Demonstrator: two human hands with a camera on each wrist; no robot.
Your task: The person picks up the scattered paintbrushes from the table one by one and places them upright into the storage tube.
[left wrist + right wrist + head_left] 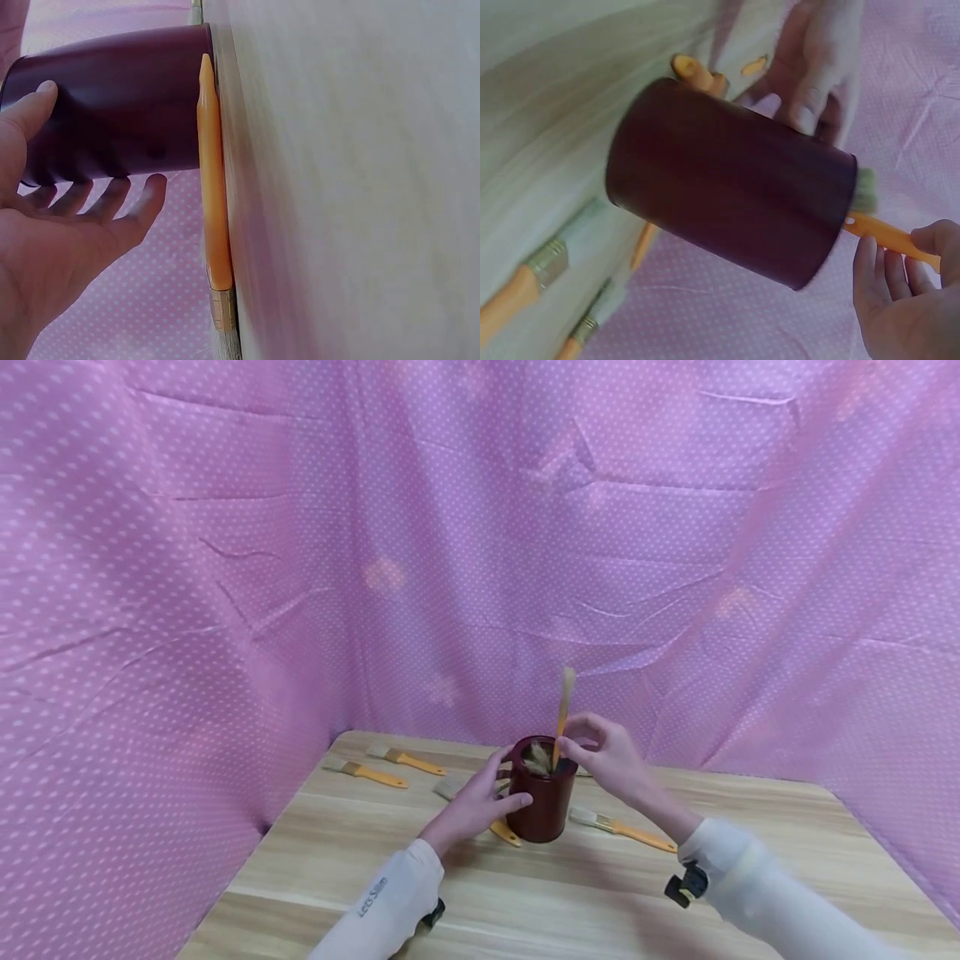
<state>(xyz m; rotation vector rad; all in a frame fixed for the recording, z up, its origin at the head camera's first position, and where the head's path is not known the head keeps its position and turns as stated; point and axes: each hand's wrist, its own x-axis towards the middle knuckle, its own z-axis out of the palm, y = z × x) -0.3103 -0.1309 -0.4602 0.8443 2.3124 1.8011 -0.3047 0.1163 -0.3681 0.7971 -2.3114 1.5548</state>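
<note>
A dark red cup (538, 810) stands upright on the table. My left hand (480, 802) holds its side, thumb on the near wall and fingers round the left; the left wrist view shows the thumb across the cup (120, 105) from the fingers. Over the rim, my right hand (611, 756) pinches a paintbrush (564, 706) by its orange handle. Its pale bristles point up, and the handle's lower end dips into the cup's mouth. Another brush's bristles (537, 758) show inside the cup. The right wrist view shows the pinched orange handle (889, 236) at the rim.
Two paintbrushes, one nearer (381, 775) and one farther (420, 765), lie at the table's left. Another paintbrush (633, 835) lies right of the cup. Partly hidden behind my left hand is a further brush (506, 835). Pink dotted cloth (480, 568) hangs round the wooden table (540, 910).
</note>
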